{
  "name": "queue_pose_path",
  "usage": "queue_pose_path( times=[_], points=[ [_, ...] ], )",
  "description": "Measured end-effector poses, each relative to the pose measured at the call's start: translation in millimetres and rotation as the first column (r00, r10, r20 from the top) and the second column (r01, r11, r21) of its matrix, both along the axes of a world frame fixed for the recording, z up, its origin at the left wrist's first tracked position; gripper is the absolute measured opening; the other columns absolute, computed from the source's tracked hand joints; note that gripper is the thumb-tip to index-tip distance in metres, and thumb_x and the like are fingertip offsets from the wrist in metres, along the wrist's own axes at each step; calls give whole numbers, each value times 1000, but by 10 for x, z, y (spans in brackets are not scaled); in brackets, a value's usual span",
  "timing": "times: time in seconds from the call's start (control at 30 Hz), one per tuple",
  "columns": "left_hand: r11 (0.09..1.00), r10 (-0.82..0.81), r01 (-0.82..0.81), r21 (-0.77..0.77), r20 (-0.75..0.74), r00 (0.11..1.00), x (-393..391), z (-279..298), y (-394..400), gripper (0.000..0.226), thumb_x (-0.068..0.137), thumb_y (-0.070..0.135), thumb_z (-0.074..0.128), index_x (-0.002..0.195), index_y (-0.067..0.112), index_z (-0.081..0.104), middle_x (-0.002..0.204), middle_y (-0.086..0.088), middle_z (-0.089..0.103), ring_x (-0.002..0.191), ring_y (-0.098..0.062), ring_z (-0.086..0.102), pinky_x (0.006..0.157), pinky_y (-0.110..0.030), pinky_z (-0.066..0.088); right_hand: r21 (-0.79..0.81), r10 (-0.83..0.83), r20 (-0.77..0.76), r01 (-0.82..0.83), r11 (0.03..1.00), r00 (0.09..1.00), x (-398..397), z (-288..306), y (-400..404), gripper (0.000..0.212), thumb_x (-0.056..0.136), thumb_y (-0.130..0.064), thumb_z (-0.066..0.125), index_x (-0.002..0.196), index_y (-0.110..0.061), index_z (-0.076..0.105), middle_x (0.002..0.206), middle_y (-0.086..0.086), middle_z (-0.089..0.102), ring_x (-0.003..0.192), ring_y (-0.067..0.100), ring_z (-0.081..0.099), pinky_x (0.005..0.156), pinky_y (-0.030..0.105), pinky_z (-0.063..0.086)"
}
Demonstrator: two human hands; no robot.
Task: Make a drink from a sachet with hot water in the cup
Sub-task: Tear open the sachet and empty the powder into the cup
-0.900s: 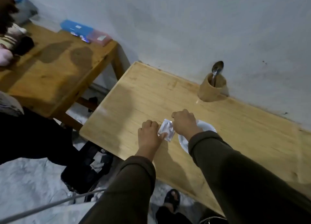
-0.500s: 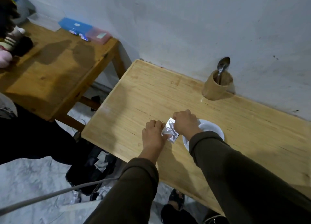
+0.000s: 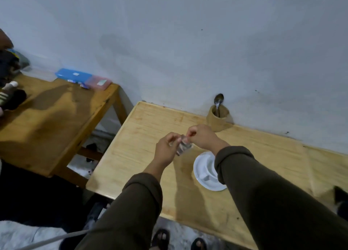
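Observation:
A small silvery sachet [image 3: 183,147] hangs in the air above the light wooden table [image 3: 143,137], pinched at its top by both hands. My left hand [image 3: 166,149] grips its left edge and my right hand [image 3: 202,137] grips its right top corner. To the right of the sachet, a white cup on a white saucer [image 3: 206,171] stands on the table, partly hidden by my right sleeve. A metal spoon [image 3: 218,101] stands in a brown cylindrical holder [image 3: 218,121] against the wall.
A second, darker wooden table [image 3: 47,121] stands to the left with a blue box [image 3: 73,76], a pink box [image 3: 98,82] and dark clothing. A gap with floor clutter separates the two tables. My sandalled feet [image 3: 162,238] are below the near edge.
Both hands have lifted the sachet off the tabletop and away from the saucer, holding it by its top. The cup and saucer are now more exposed.

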State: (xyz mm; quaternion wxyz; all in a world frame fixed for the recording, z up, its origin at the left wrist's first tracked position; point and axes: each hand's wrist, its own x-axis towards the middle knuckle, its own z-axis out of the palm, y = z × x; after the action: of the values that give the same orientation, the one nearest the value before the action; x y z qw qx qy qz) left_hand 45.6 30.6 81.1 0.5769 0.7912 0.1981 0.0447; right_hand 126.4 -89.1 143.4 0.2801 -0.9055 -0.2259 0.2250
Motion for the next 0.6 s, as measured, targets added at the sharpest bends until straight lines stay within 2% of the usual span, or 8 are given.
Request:
queue_pose_path(
  times=[0.07, 0.13, 0.23, 0.33, 0.43, 0.53, 0.6],
  points=[
    [999, -28, 29, -23, 42, 999, 60, 162, 19, 6, 90, 19, 59, 88, 14, 63, 95, -6, 71, 84, -9, 63, 78, -26, 48, 26, -7, 19, 7, 1000, 1000, -6, 179, -52, 14, 82, -18, 68, 83, -5, 71, 76, 1, 58, 77, 15, 50, 68, 26, 37],
    [997, -65, 67, -37, 66, 996, 122, 319, 24, 6, 88, 18, 61, 82, 18, 61, 90, -3, 68, 89, -16, 61, 82, -32, 46, 46, -31, 58, 28, 999, 998, -33, 343, -104, 11, 84, -19, 65, 81, -8, 69, 73, -1, 57, 75, 14, 50, 67, 26, 37],
    [991, -104, 112, -79, 101, 989, 200, 541, 7, 7, 89, 19, 60, 89, 15, 66, 87, 0, 66, 86, -17, 61, 81, -30, 48, 94, -122, 155, 108, 990, 980, -86, 558, -162, 8, 84, -18, 63, 77, -15, 66, 73, -1, 57, 73, 15, 51, 68, 26, 37],
    [983, -133, 147, -109, 124, 983, 255, 742, -44, 15, 91, 19, 58, 96, 8, 68, 90, -4, 68, 83, -18, 62, 73, -25, 50, 87, -207, 260, 190, 978, 943, -131, 713, -195, 11, 84, -19, 61, 88, -13, 70, 77, 2, 61, 74, 15, 52, 70, 25, 39],
    [977, -153, 169, -130, 123, 981, 287, 885, -102, 17, 91, 20, 58, 96, 8, 69, 89, -4, 69, 81, -19, 64, 71, -25, 51, 108, -264, 277, 243, 964, 924, -167, 821, -238, 7, 81, -17, 61, 80, -24, 63, 78, 2, 63, 76, 18, 56, 67, 25, 45],
    [977, -164, 183, -106, 163, 973, 304, 974, -150, 13, 90, 20, 59, 90, 12, 69, 85, 0, 67, 81, -14, 60, 72, -22, 46, 162, -289, 290, 251, 954, 912, -219, 912, -298, 4, 82, -16, 65, 80, -17, 67, 79, -1, 62, 76, 14, 55, 61, 19, 39],
    [974, -185, 205, -95, 180, 966, 311, 1013, -181, 14, 89, 21, 60, 92, 10, 69, 86, -1, 67, 82, -14, 59, 74, -24, 46, 181, -316, 299, 272, 945, 900, -241, 956, -330, 7, 83, -15, 66, 84, -11, 71, 82, 2, 64, 77, 13, 54, 68, 21, 38]
  ],
)
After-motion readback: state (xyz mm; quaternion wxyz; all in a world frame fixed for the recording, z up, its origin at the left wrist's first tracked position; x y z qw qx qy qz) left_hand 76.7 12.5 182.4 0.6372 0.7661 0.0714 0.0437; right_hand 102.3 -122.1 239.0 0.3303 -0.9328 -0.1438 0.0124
